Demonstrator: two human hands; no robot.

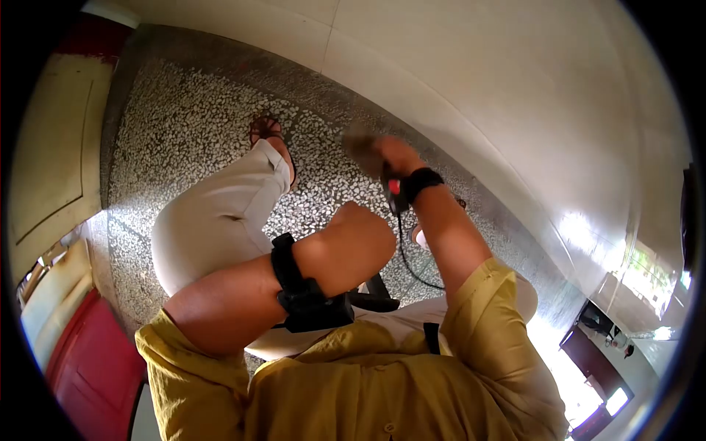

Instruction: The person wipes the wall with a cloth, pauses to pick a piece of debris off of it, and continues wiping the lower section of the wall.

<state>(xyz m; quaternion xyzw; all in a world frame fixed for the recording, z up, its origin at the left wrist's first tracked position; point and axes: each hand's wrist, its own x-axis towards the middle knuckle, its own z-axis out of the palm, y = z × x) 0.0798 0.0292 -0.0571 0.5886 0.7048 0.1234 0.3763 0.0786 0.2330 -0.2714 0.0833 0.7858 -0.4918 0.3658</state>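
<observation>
My right hand (401, 156) reaches out over the speckled floor. Its fingers are closed on a brown, rounded thing (359, 149) too blurred to name. At that wrist sits a black strap, beside a small black device with a red patch (395, 187), and a thin black cord (408, 268) hangs below it. Nearer my body, my left hand (353, 239) is in front of my lap, its back toward me and its fingers hidden. A black strap with a dark box (318, 312) is on that wrist. Whether the left hand holds anything cannot be seen.
Beneath me is a speckled stone-chip floor (184, 125). A pale wall (471, 66) curves along the far and right sides. At left stand a cream door panel (55, 147) and a red surface (99, 360). My sandalled foot (268, 128) rests on the floor ahead.
</observation>
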